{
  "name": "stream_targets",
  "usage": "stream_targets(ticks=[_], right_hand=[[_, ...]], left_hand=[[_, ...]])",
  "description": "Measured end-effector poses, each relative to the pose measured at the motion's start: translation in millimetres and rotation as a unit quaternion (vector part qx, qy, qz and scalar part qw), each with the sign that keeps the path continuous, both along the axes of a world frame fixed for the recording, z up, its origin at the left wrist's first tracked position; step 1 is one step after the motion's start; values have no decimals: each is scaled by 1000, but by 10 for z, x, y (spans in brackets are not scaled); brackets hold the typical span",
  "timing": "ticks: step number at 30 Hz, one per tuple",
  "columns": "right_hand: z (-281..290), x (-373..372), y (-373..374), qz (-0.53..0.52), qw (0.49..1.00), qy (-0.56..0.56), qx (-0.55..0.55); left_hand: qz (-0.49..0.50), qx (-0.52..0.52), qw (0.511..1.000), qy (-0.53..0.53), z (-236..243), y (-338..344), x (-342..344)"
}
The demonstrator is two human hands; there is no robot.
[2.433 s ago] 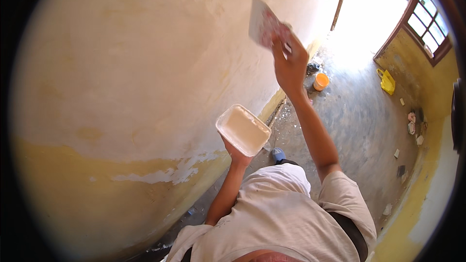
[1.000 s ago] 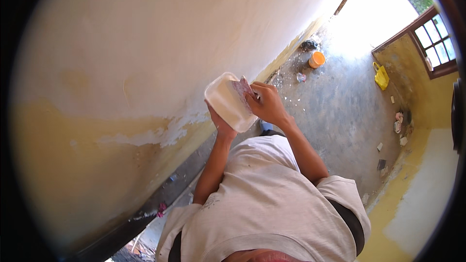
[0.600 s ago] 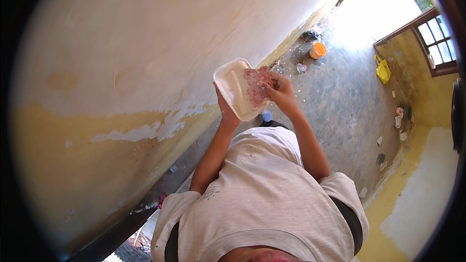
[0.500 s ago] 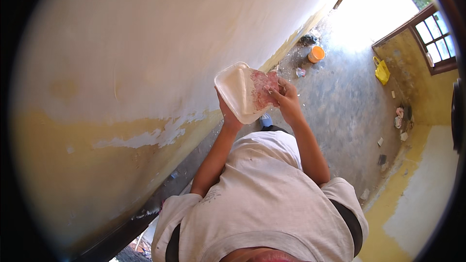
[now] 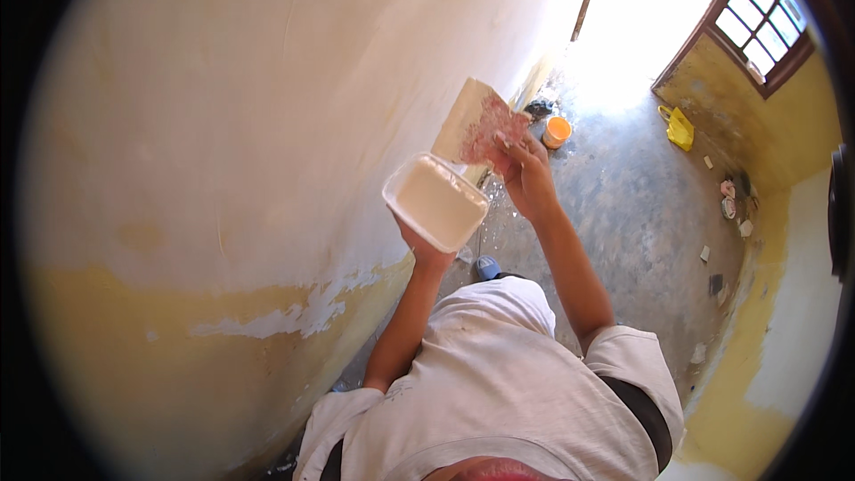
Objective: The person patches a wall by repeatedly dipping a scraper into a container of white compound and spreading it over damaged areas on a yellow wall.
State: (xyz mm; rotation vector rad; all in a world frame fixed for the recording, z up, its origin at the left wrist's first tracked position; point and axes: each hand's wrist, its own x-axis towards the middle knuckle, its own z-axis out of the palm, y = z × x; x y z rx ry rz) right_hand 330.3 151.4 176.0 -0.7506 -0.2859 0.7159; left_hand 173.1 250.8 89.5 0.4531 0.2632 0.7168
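A white plastic tub with cream-coloured paste in it rests in my left hand, whose fingers go under and around its near side. My right hand pinches a flat reddish putty scraper. Cream paste coats the scraper's wide far part, and its red surface shows in patches near my fingers. The scraper is up beyond the tub's far rim, close to the wall. Most of my left fingers are hidden by the tub.
A patchy white and yellow wall rises along the left. On the grey floor are an orange bucket, a dark bundle, a yellow bag and scattered scraps. A barred window stands at far right, beside a bright opening.
My right hand has lifted the scraper away from the tub, up toward the wall. More paste now covers the scraper. The tub has shifted slightly lower, and the view has turned.
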Motion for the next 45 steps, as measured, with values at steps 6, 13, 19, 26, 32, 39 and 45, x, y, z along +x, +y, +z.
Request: stream_targets(ticks=[6,13,19,26,32,39,45], right_hand=[[1210,1088,518,-205,924,-313,-83],[1924,1174,1683,-475,583,-641,-150],[1260,-357,1275,-324,622,-705,-106],[737,415,940,-325,813,-448,-180],[358,1892,764,-271,908,-160,-275],[21,2635,955,-238,923,-134,-272],[24,2568,1231,-257,917,-202,-230]], left_hand=[[-3,55,998,-43,30,-22,-238],[17,17,1000,-18,335,-175,-368],[-73,-148,983,-82,186,-74,-474],[-32,-104,994,5,89,-109,-473],[140,287,939,128,-48,-210,-468],[136,200,963,123,63,-141,-562],[209,466,813,279,1,-120,-628]])
